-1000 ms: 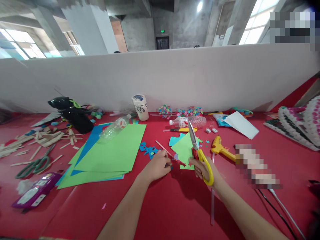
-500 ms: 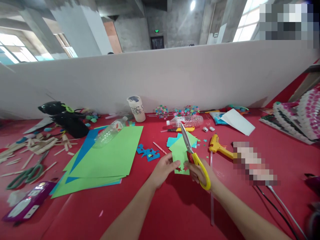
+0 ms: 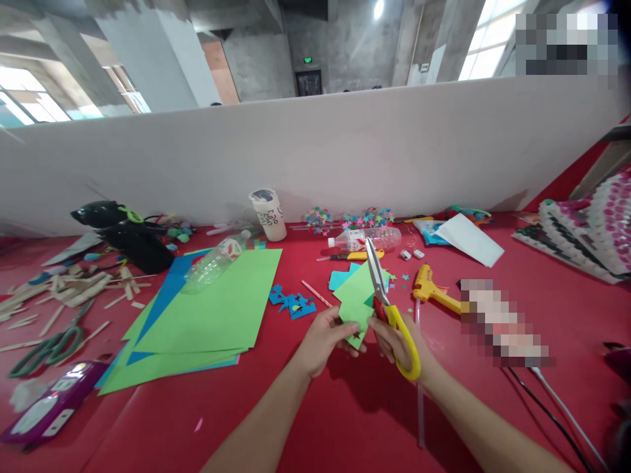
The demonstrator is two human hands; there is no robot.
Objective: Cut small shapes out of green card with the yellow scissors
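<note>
My left hand point(image 3: 318, 341) pinches a small light-green paper piece point(image 3: 353, 311) with star-shaped holes near its lower edge. A pair of scissors point(image 3: 407, 343) with yellow handles sits in my right hand point(image 3: 394, 335), blades pointing up and away, beside the paper. The right fingertips are close to the paper's right edge; whether they touch it I cannot tell. Just beyond lie another light-green sheet point(image 3: 352, 284) and turquoise paper point(image 3: 338, 280). To the left is a blue paper scrap point(image 3: 292, 302) with star cut-outs, next to a pink striped straw point(image 3: 315, 292).
Large green sheets point(image 3: 211, 309) lie at left under a plastic bottle point(image 3: 217, 261). Another bottle point(image 3: 367, 237), a yellow utility knife point(image 3: 365, 255) and small paper stars point(image 3: 369, 219) are at the back. A yellow glue gun point(image 3: 434, 289) lies right; green-handled scissors point(image 3: 52, 348) far left.
The held green paper has turned and tilted in my left hand. My right hand and the scissors have shifted slightly right, away from the paper's middle.
</note>
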